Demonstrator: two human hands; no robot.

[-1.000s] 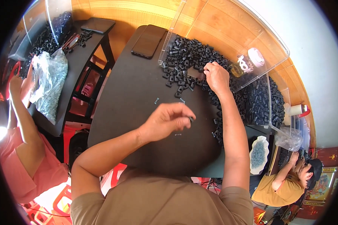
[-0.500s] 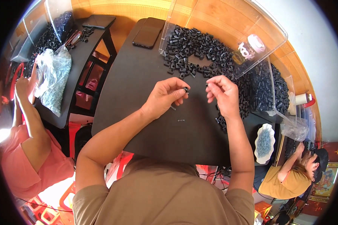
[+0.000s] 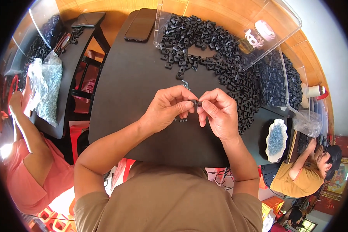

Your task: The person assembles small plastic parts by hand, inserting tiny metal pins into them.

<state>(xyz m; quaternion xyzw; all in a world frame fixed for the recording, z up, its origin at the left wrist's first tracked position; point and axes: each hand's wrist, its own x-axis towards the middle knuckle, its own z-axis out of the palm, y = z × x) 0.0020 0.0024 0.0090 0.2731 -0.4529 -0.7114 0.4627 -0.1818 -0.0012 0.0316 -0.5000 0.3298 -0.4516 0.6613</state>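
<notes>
Head view: left hand [image 3: 164, 109] and right hand [image 3: 223, 116] were apart half a second ago, now they've met, both pinching a small black part [image 3: 196, 103] (maybe two, can't tell), so it's two-handed work now. Black pile's [image 3: 239, 92] just right of the right hand.

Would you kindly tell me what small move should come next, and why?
Probably a gentle inward press, since the left hand and right hand pinch a small black part from opposite sides; its details are too small to make out.
</notes>
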